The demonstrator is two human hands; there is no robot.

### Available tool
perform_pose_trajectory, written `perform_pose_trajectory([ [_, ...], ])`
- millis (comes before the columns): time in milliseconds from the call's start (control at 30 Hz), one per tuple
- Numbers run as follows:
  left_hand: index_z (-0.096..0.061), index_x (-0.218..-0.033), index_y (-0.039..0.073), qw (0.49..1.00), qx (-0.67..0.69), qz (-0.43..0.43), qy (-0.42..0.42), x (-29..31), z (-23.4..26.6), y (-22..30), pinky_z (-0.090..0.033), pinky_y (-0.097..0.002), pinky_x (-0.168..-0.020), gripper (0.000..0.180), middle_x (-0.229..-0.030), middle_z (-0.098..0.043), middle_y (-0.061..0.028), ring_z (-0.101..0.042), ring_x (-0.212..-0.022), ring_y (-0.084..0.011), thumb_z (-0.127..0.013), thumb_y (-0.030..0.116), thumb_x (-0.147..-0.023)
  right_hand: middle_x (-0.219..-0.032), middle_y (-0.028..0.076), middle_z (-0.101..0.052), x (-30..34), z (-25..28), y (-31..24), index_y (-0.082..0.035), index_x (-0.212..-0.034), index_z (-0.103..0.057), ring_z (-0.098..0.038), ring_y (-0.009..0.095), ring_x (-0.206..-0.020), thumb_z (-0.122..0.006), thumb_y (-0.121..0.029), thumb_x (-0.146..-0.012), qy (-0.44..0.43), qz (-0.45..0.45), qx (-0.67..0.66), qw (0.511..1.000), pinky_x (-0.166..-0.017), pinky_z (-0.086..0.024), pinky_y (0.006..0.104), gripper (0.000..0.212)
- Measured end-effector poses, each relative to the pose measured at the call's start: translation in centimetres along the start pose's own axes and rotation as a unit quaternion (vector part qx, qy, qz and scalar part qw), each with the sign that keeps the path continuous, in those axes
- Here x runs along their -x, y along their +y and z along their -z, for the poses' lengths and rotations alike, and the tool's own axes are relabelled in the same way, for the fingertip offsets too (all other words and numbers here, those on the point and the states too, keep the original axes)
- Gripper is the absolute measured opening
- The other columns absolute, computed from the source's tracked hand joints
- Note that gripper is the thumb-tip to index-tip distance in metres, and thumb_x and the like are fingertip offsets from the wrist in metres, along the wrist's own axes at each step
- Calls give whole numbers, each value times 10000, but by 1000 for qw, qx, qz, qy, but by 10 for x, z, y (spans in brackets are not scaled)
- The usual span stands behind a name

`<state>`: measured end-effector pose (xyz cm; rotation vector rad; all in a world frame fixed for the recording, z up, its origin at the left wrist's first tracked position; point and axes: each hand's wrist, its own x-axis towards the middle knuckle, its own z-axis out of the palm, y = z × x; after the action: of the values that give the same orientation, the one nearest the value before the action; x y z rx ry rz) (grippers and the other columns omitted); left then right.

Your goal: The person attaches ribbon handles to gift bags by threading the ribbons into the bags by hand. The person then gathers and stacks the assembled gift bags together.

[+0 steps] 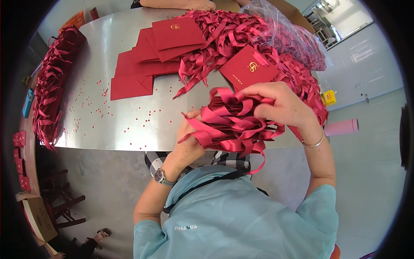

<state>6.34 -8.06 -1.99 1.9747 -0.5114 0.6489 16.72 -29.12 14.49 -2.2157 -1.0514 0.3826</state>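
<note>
A thick bundle of red paper gift bags with satin ribbon handles [235, 123] is held above the table's near edge, its ribbons looping outward. My left hand [188, 137] grips the bundle from its left side, with part of the fingers hidden behind the ribbons. At the upper right of the bundle, my right hand [280, 103] has its thumb and forefinger closed on a ribbon handle. Just beyond it, a flat red gift bag [246, 69] with a gold print lies on the ribbon pile.
Overlapping stacks of flat red bags [144, 62] lie on the metal table [99, 125], which is strewn with small red paper dots. A ribbon heap [233, 30] and clear plastic [276, 21] fill the far right. A row of ribboned bags [54, 86] lines the left. Another person's arm [172, 3] rests opposite.
</note>
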Motion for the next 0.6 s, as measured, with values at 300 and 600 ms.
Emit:
perform_pose_trajectory([
  [300, -542, -1291, 96, 999, -32, -14, -38, -21, -1, 3, -271, -505, -1076, 682, -1394, -418, -150, -272, -1316, -435, -766, 316, -685, -866, 167, -649, -1, -18, 22, -15, -1111, -615, -639, 312, -779, -583, -240, -917, -11, 64, 64, 996, -708, -503, 357, 299],
  [600, -693, -1049, 54, 943, 249, 182, -125, -39, -2, -5, -403, -394, -996, 373, -1229, -590, -160, -538, -1123, -328, -790, 155, -703, -1269, 193, -565, 2, -20, 14, -23, -1286, -529, -547, 367, -1143, -585, -410, -894, 155, 130, 262, 944, -944, -416, 440, 554],
])
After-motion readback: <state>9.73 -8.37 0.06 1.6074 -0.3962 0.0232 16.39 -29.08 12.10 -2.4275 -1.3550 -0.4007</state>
